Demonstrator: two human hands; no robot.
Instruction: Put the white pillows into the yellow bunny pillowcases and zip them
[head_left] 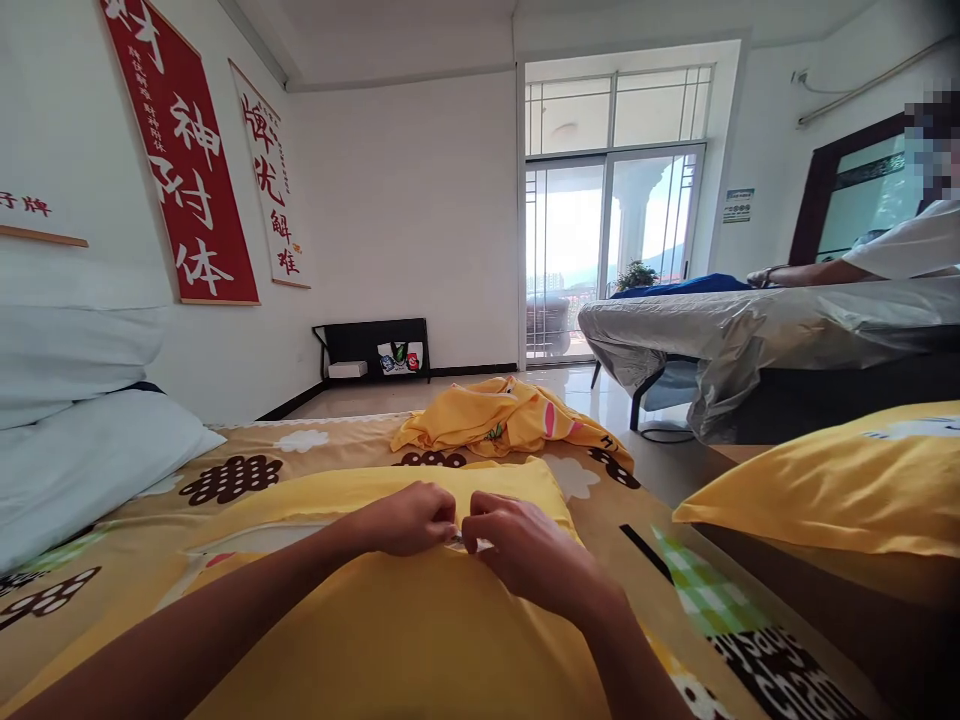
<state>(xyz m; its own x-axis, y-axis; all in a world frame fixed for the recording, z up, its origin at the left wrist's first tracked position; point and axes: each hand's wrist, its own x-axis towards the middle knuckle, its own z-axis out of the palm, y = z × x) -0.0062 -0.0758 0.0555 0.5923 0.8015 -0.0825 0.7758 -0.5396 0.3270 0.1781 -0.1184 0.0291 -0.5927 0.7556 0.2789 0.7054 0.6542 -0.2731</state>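
Note:
A yellow pillowcase [420, 630] with a white pillow partly showing at its opening lies on the patterned bed sheet [341, 435] in front of me. My left hand [411, 517] is closed, its thumb and fingers pinching the pillowcase's edge. Just beside it, my right hand [517, 540] has bent fingers closed on the same edge. A small whitish bit shows between the two hands; I cannot make out whether it is a zipper or the pillow inside.
Beyond the pillowcase lies a crumpled yellow cloth [502, 415]. White pillows [90, 450] are stacked at left, and a yellow pillow [832, 480] sits at right. A plastic-covered table [810, 320] stands back right, with another person's arm [817, 272] over it. A low black shelf [375, 340] is against the wall.

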